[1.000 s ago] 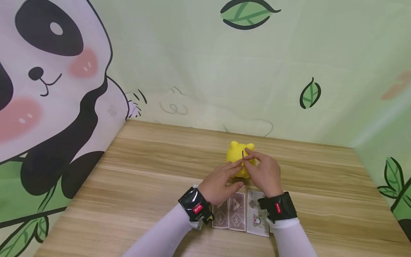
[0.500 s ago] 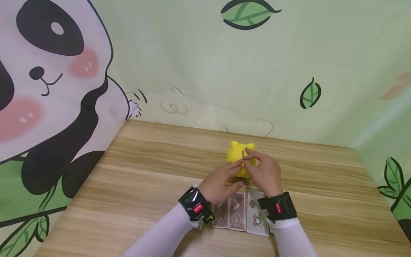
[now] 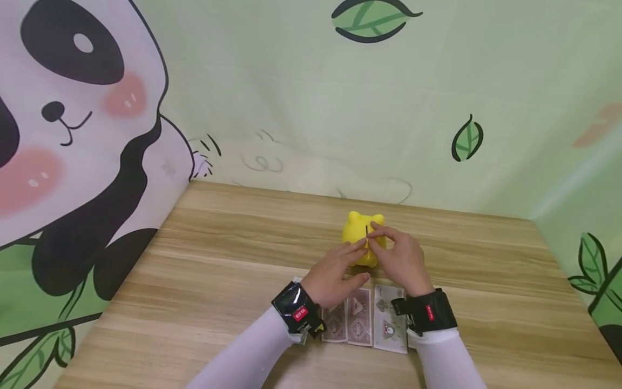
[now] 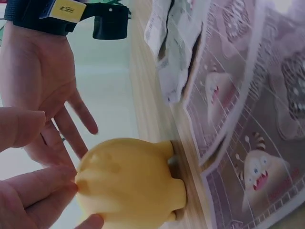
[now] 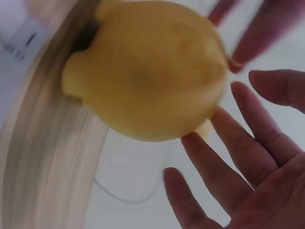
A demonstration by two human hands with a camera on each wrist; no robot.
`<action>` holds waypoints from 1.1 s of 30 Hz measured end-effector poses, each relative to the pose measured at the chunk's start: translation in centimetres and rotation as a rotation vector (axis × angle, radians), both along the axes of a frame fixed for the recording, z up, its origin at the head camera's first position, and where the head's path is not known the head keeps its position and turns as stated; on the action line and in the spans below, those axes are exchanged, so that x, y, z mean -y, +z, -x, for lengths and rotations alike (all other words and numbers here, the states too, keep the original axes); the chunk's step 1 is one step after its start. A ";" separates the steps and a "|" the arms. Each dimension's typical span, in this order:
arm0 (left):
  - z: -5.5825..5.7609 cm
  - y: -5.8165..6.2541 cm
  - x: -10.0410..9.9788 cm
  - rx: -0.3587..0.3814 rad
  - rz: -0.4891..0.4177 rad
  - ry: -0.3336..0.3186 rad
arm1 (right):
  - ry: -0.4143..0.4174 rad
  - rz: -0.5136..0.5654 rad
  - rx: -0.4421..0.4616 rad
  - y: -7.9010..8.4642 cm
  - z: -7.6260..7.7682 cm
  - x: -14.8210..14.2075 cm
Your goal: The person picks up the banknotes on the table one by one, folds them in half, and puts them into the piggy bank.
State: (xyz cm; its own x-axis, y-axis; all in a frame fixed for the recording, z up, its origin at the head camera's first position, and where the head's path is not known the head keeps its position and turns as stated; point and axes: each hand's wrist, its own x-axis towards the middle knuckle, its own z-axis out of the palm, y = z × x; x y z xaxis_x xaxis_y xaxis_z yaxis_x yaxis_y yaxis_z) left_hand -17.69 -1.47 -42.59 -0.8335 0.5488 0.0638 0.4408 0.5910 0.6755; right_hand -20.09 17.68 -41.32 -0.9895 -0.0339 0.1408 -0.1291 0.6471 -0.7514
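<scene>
A yellow piggy bank [image 3: 353,232] stands on the table, a dark slot in its top. The left hand [image 3: 332,273] reaches over from the left with straightened fingers, their tips right at the slot. From the right comes the right hand [image 3: 400,262], its index finger and thumb bent close together by the slot. In the right wrist view its other fingers [image 5: 221,167] spread along the piggy bank's side, with nothing visible between thumb and index finger. Printed purplish paper notes [image 3: 359,324] and a greyer note [image 3: 389,324] lie under the wrists.
Another note [image 3: 298,339] is mostly hidden by the left wristband [image 3: 295,308]. The right wristband [image 3: 432,312] covers part of the grey note. Behind the wooden table [image 3: 233,232] rises a pale green wall [image 3: 301,97] printed with a panda and leaves.
The head view has shifted slightly, and the right wrist has turned a little to the right. Both hands keep their places at the piggy bank's slot.
</scene>
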 end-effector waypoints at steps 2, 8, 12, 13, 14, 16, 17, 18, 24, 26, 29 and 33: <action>-0.1 0.1 0.0 0.003 -0.015 0.003 | 0.034 0.088 0.041 0.3 -0.2 -0.7; -0.9 0.9 -0.5 0.110 -0.123 0.031 | 0.069 0.291 0.197 1.0 -1.4 -3.6; -1.6 1.3 -1.0 0.274 -0.272 0.033 | 0.105 0.374 0.276 1.5 -2.6 -5.2; -1.7 1.3 -1.2 0.320 -0.311 0.029 | 0.113 0.387 0.289 1.6 -2.9 -5.6; -1.9 1.3 -1.4 0.358 -0.347 0.021 | 0.116 0.388 0.297 1.6 -3.2 -6.0; -2.2 1.2 -1.9 0.429 -0.410 -0.002 | 0.122 0.391 0.312 1.7 -3.9 -6.7; -2.4 1.2 -2.1 0.462 -0.432 -0.013 | 0.127 0.390 0.320 1.7 -4.3 -7.0; -2.5 1.1 -2.4 0.501 -0.457 -0.023 | 0.134 0.395 0.329 1.7 -4.6 -7.4; -3.7 0.2 -4.3 0.766 -0.608 -0.051 | 0.111 0.479 0.421 0.8 -6.5 -9.6; -4.1 0.0 -4.8 0.856 -0.672 -0.036 | 0.086 0.505 0.463 0.3 -7.2 -10.4; -4.6 -0.4 -5.3 0.988 -0.776 -0.002 | 0.040 0.537 0.517 -0.6 -8.4 -11.5; -4.9 -1.1 -6.0 1.106 -0.875 0.030 | 0.004 0.576 0.565 -1.8 -9.9 -12.6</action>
